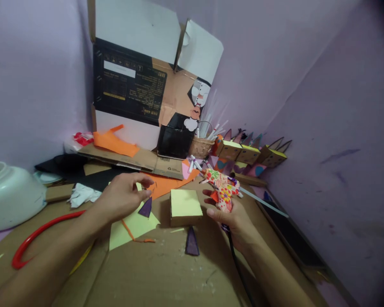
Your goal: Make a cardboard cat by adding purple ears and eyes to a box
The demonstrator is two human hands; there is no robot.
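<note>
My right hand [235, 219] is wrapped round the handle of a glue gun [224, 187] with a colourful flowered cover. A pale glue stick [264, 201] juts from its back, and a black cord runs down from the handle. My left hand [129, 192] hovers with thumb and fingers apart, just above a purple triangle [146, 208] on yellow paper [128, 232]. Between the hands sits a small cardboard box [186, 207] with a pale yellow top. A second purple triangle [192, 242] lies in front of the box.
Behind stand a large opened carton [131, 85], a basket [201, 147] of white sticks and several eared box figures [248, 153]. Orange paper [115, 143] lies on folded cardboard. At left are a white bowl [11, 196], crumpled tissue [83, 195] and a red curved handle [35, 234].
</note>
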